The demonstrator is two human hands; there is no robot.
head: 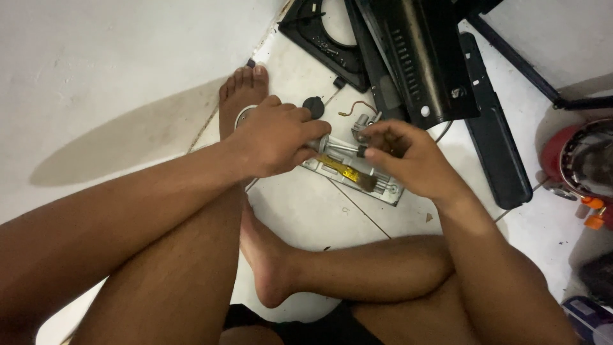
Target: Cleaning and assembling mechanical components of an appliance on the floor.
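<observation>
I sit on a white tiled floor with my legs crossed. My left hand (278, 135) is closed around one end of a small grey metal valve part (338, 147) with a thin rod. My right hand (408, 156) pinches the other end of that part, near a small metal fitting with a brown wire (363, 116). Under both hands lies a flat grey metal plate (354, 176) with a yellow label. A small black round knob (313, 105) rests on the floor just beyond my left hand.
Black metal stove panels (418, 57) and a long black cover piece (495, 147) lie ahead and to the right. A black frame with a round opening (322, 38) sits farther back. A red and silver round object (581, 160) stands at the right edge. My bare feet rest near the parts.
</observation>
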